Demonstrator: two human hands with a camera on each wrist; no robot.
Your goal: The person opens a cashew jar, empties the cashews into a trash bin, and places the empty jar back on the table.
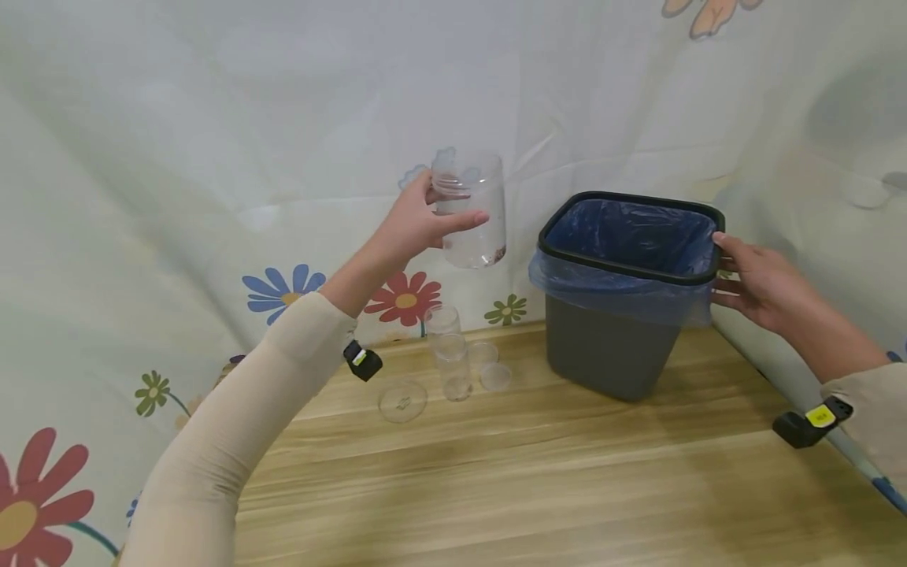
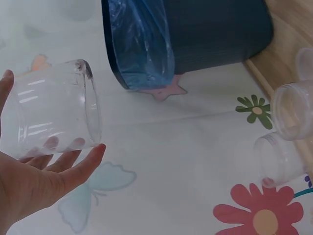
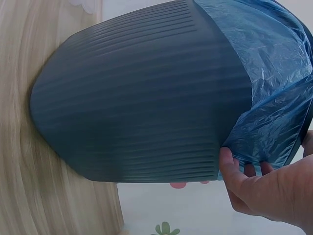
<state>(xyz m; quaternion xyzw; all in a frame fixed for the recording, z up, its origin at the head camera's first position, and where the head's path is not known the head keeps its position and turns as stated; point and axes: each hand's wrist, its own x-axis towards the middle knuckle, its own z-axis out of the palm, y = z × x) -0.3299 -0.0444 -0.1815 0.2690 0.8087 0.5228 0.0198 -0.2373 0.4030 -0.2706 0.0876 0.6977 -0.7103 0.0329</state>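
Observation:
My left hand grips a clear jar and holds it up in the air, left of the trash bin. Some dark reddish bits lie at the jar's lower right edge. In the left wrist view the fingers wrap the side of the jar. The grey bin stands on the table with a blue liner folded over its black rim. My right hand holds the rim at its right side, thumb on top. From the right wrist, fingertips touch the bin's wall and liner.
Two small clear jars stand near the back of the wooden table. Beside them lie two small round lids and a larger clear lid. A flower-printed curtain hangs behind the table.

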